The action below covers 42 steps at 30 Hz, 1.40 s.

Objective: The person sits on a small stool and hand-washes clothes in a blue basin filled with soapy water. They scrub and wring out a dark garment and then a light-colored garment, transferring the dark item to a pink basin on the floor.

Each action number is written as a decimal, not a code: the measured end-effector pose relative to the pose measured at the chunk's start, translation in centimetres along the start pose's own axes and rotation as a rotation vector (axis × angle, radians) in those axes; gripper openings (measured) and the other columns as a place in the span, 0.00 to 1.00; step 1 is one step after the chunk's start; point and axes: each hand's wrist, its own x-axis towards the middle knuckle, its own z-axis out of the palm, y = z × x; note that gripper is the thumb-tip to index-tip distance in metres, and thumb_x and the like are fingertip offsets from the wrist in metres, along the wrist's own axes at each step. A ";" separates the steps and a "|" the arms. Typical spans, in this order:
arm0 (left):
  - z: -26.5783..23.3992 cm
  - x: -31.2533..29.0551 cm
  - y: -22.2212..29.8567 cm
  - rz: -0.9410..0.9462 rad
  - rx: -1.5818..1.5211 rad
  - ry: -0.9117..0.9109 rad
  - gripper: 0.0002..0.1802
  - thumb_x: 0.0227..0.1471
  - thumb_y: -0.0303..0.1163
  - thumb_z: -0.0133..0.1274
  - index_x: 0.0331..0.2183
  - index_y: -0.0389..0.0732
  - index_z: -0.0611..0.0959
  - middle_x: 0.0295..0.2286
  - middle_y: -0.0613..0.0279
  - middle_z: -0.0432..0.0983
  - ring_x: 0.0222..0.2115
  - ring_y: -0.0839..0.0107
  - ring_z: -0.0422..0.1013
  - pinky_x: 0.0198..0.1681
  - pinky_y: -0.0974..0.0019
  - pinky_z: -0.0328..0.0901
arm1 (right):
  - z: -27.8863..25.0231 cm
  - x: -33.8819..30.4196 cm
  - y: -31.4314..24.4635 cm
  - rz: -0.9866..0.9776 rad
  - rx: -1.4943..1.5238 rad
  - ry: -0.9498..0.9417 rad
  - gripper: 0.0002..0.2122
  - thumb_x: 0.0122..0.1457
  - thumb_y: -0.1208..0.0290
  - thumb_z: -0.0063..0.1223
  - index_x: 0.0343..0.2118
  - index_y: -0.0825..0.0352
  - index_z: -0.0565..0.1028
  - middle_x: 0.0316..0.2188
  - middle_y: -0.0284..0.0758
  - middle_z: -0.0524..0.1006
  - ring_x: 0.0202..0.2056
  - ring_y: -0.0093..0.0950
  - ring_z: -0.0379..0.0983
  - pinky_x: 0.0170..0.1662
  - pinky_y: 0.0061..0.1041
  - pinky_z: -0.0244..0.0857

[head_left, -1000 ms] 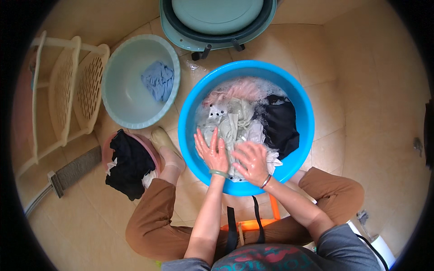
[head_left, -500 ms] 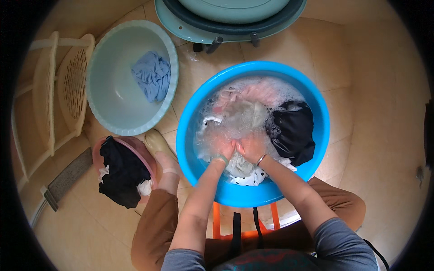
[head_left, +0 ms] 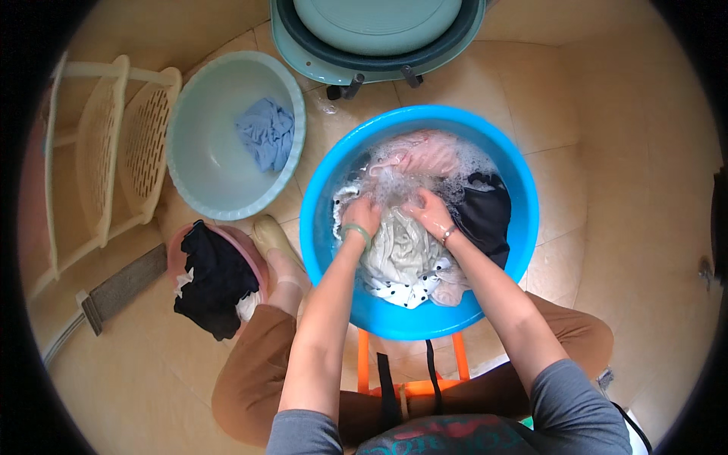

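Note:
A blue basin (head_left: 316, 163) holds soapy water and soaking clothes. My left hand (head_left: 362, 216), with a green bangle at the wrist, curls its fingers at the foamy far left edge of an off-white garment (head_left: 402, 246). Across from it, my right hand (head_left: 432, 214), wearing a bracelet, is bent around the same garment's far right edge; suds partly hide its fingertips. White polka-dot cloth (head_left: 402, 293) lies on the near side. Pink cloth (head_left: 428, 157) floats at the far side, and a black garment (head_left: 485, 220) rests at the right.
A pale green basin (head_left: 205, 152) with a blue cloth (head_left: 267, 134) stands at the far left. Below it, a pink basin (head_left: 260, 265) holds dark clothes (head_left: 216, 280). A cream rack (head_left: 114, 152) is at the left edge. A folded teal tub (head_left: 379, 30) stands at the back.
My hands, close together in the water over the off-white garment, have moved apart and slightly away from me. More of the garment now shows between and below them.

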 end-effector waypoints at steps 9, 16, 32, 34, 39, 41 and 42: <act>1.6 -10.5 -0.3 0.147 -0.230 0.558 0.10 0.50 0.29 0.49 0.36 0.48 0.81 0.42 0.59 0.74 0.47 0.57 0.67 0.50 0.56 0.60 | -5.7 -13.8 -10.7 0.104 0.922 0.422 0.12 0.51 0.83 0.58 0.40 0.69 0.76 0.31 0.26 0.71 0.35 0.15 0.65 0.40 0.15 0.60; -1.8 -15.3 5.4 0.241 -0.465 0.626 0.10 0.53 0.34 0.52 0.38 0.46 0.81 0.39 0.58 0.77 0.43 0.59 0.71 0.47 0.61 0.64 | -10.7 -20.4 -23.1 -0.136 0.919 0.363 0.08 0.51 0.85 0.54 0.35 0.70 0.75 0.34 0.31 0.71 0.37 0.19 0.66 0.43 0.18 0.59; -4.9 -21.4 8.9 -0.026 -1.156 -0.200 0.29 0.55 0.52 0.51 0.52 0.45 0.72 0.44 0.64 0.73 0.43 0.75 0.66 0.43 0.65 0.63 | -13.3 -22.7 -22.9 -0.496 0.292 0.051 0.03 0.51 0.82 0.54 0.29 0.69 0.76 0.30 0.33 0.74 0.34 0.26 0.71 0.38 0.24 0.64; -2.9 -21.3 8.0 -0.042 -1.138 -0.302 0.33 0.54 0.51 0.53 0.56 0.45 0.68 0.46 0.62 0.72 0.45 0.73 0.66 0.45 0.66 0.62 | -10.7 -22.6 -20.6 -0.530 0.185 -0.030 0.04 0.50 0.82 0.53 0.28 0.67 0.76 0.28 0.34 0.74 0.31 0.30 0.72 0.36 0.25 0.66; 2.5 -20.0 4.6 0.083 -1.164 -0.418 0.32 0.53 0.37 0.58 0.56 0.38 0.67 0.45 0.60 0.71 0.40 0.72 0.70 0.41 0.69 0.67 | -8.2 -23.6 -19.0 -0.537 0.195 -0.054 0.08 0.44 0.85 0.48 0.25 0.67 0.77 0.24 0.35 0.73 0.28 0.29 0.70 0.32 0.24 0.64; 2.1 -20.4 5.7 0.091 -1.143 -0.442 0.31 0.53 0.37 0.57 0.55 0.39 0.68 0.44 0.61 0.71 0.40 0.73 0.70 0.41 0.69 0.67 | -9.5 -23.4 -18.2 -0.473 0.207 0.032 0.08 0.43 0.85 0.46 0.24 0.67 0.76 0.24 0.35 0.73 0.27 0.28 0.70 0.31 0.23 0.63; 1.9 -20.4 6.3 -0.021 -1.144 -0.449 0.28 0.53 0.35 0.57 0.54 0.40 0.70 0.45 0.62 0.70 0.38 0.74 0.71 0.41 0.70 0.67 | -10.2 -23.1 -17.9 -0.417 0.259 0.105 0.08 0.43 0.85 0.44 0.22 0.67 0.76 0.24 0.34 0.72 0.28 0.25 0.69 0.31 0.21 0.61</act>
